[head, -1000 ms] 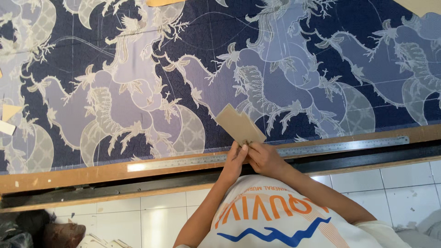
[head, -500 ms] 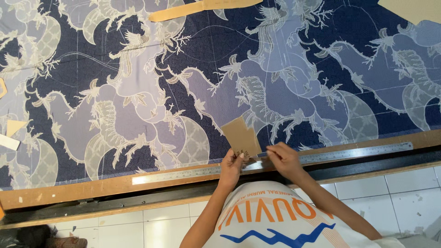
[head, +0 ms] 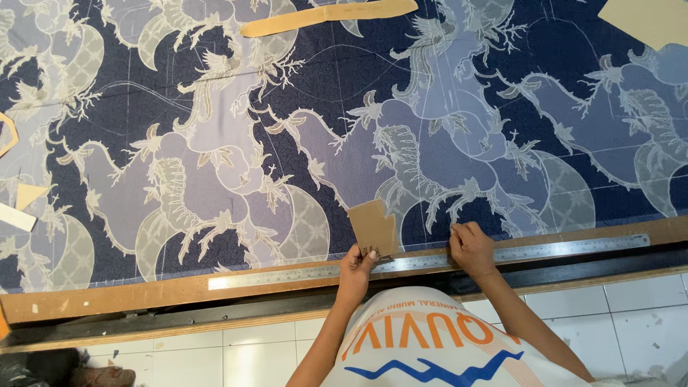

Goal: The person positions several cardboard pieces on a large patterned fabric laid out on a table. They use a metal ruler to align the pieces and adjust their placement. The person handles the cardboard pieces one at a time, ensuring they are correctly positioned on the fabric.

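Patterned cloth on a long wooden surface, two hands working at its near edge.

White floor tiles show below; above them we note the surface (head: 107,297) carrying a dark blue printed fabric (head: 344,107), spread flat right up to the edge, probably so shapes can be laid on it. A steel ruler (head: 559,251) lies along that edge, parallel to it, just below the fabric's hem. Our left hand (head: 356,269) has its grip closed on the lower corner of a small tan card template (head: 373,228), thumb and fingertips pinching it so it rests flat on the cloth just above the ruler. Our right hand (head: 471,247) sits near it, knuckles up, fingers curled down onto the ruler and fabric edge; it encloses nothing we can see. Both forearms reach straight forward. Further card pieces, a long curved strip (head: 330,14) among them, lie well apart at the far side.
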